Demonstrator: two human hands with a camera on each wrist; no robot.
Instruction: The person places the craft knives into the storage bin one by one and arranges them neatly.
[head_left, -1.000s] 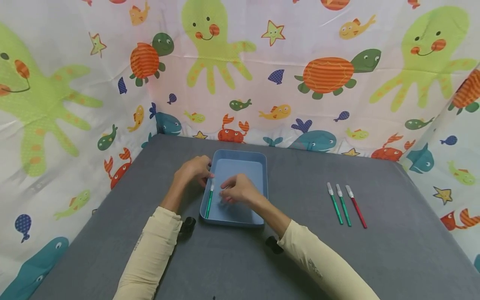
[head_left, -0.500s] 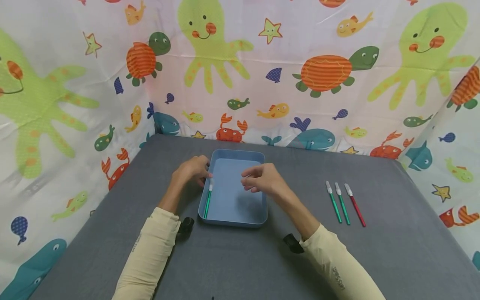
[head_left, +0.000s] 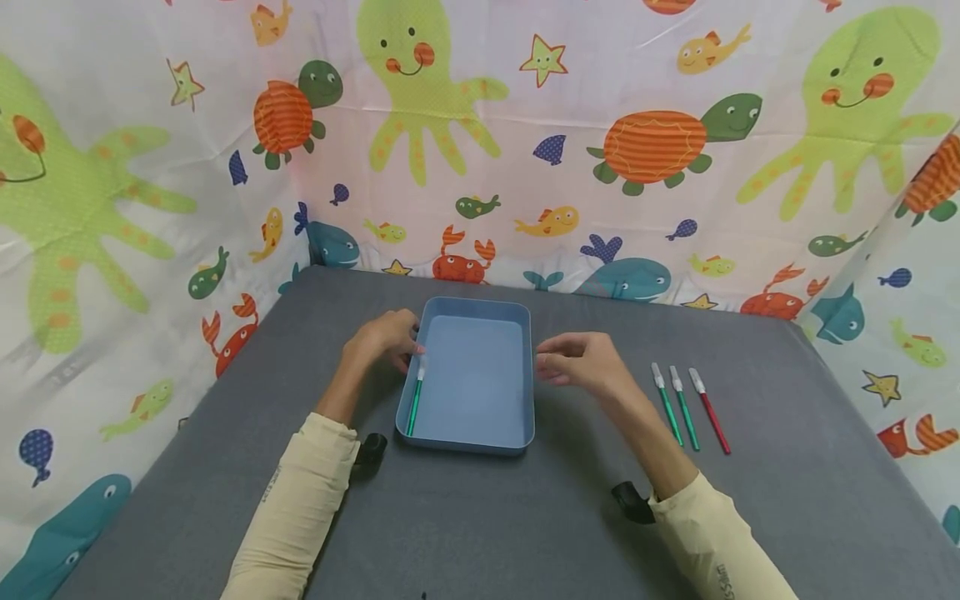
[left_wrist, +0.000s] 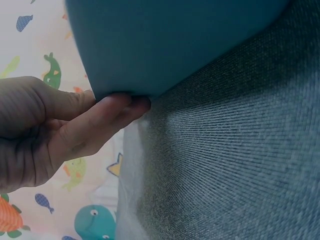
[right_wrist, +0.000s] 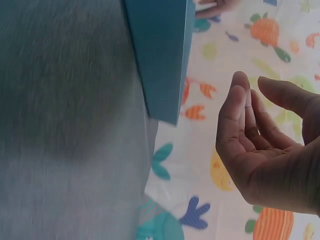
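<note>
A blue rectangular tray (head_left: 480,383) stands on the grey table, with a green marker (head_left: 416,404) lying along its left wall, pale cap toward the back. My left hand (head_left: 385,337) grips the tray's left rim. In the left wrist view the tray's outer wall (left_wrist: 135,50) sits between thumb and fingers. Just right of the tray, my right hand (head_left: 585,364) hovers above the table with loosely bent fingers. The right wrist view has this right hand (right_wrist: 265,145) holding nothing, its thumb and fingertips apart.
To the right on the table lie two green markers (head_left: 667,404) (head_left: 684,408) and a red marker (head_left: 710,411), side by side with caps toward the back. A sea-animal printed curtain (head_left: 495,183) encloses the table at the back and sides.
My right hand has moved right, from over the tray's inside to past its right wall, its fingers parting a little. The left hand stays at the tray's rim.
</note>
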